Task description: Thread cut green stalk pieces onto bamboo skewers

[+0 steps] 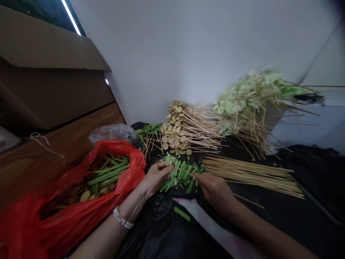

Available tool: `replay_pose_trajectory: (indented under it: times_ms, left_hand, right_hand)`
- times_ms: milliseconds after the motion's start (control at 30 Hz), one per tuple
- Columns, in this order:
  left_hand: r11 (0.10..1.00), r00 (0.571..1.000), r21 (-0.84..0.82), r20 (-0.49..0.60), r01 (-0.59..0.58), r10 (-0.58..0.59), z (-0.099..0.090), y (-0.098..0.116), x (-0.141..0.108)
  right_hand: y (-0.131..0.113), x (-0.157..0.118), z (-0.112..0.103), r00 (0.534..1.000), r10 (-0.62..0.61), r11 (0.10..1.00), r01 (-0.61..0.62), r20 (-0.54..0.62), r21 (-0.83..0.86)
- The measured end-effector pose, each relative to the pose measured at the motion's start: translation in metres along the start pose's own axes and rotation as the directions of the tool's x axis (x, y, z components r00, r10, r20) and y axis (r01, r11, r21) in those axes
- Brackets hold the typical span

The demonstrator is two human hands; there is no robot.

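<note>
My left hand (156, 177), with a beaded bracelet on its wrist, has thumb and fingers pinched together at the left side of a pile of cut green vegetable pieces (183, 171). The fingertips partly hide the piece they hold. Across the pile, my right hand (215, 189) is closed around a bamboo skewer (248, 201). Its tip points left over the green pieces, and its tail comes out behind the hand. Just beyond the right hand lies a bundle of bare bamboo skewers (250, 174). One loose green piece (182, 214) lies nearer to me on black plastic (159, 233).
Behind the pile are stacked skewers of sliced potato (175, 136) and green vegetables (149, 130). Skewered cabbage leaves (250, 88) lean at the wall. A red plastic bag (107, 207) with vegetables stands left, beside a clear bag (113, 133) and a cardboard box (59, 90).
</note>
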State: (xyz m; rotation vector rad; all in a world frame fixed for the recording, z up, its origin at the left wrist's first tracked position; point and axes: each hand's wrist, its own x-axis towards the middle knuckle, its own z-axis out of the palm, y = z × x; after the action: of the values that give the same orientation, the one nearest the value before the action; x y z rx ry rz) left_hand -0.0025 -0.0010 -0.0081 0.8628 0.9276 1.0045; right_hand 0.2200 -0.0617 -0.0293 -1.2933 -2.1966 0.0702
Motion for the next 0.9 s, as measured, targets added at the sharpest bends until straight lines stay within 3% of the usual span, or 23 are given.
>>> replay_pose_trajectory:
  times_ms: [133, 300, 400, 667, 900]
  left_hand:
    - [1.000, 1.000, 0.003, -0.016, -0.004, 0.004, 0.001, 0.000, 0.000]
    - [1.000, 1.000, 0.015, 0.007, -0.008, 0.008, 0.001, 0.000, -0.001]
    - [0.999, 1.000, 0.039, 0.014, -0.003, 0.002, 0.001, 0.000, -0.002]
    - [0.997, 1.000, 0.072, 0.016, -0.015, 0.014, 0.001, -0.004, -0.001]
    - [0.999, 1.000, -0.037, -0.023, -0.020, 0.019, 0.001, 0.010, -0.003]
  right_hand:
    - [-0.001, -0.002, 0.000, 1.000, -0.011, 0.999, 0.011, -0.005, -0.052]
    - [-0.003, 0.004, -0.001, 0.999, 0.039, 0.971, -0.044, 0.027, 0.234]
    - [-0.004, 0.006, -0.002, 0.997, 0.058, 0.948, -0.073, 0.058, 0.311]
    - [-0.001, 0.000, -0.001, 0.999, -0.001, 1.000, 0.001, 0.032, 0.022]
    - [0.002, 0.006, 0.000, 0.999, 0.019, 0.963, -0.009, -0.036, 0.268]
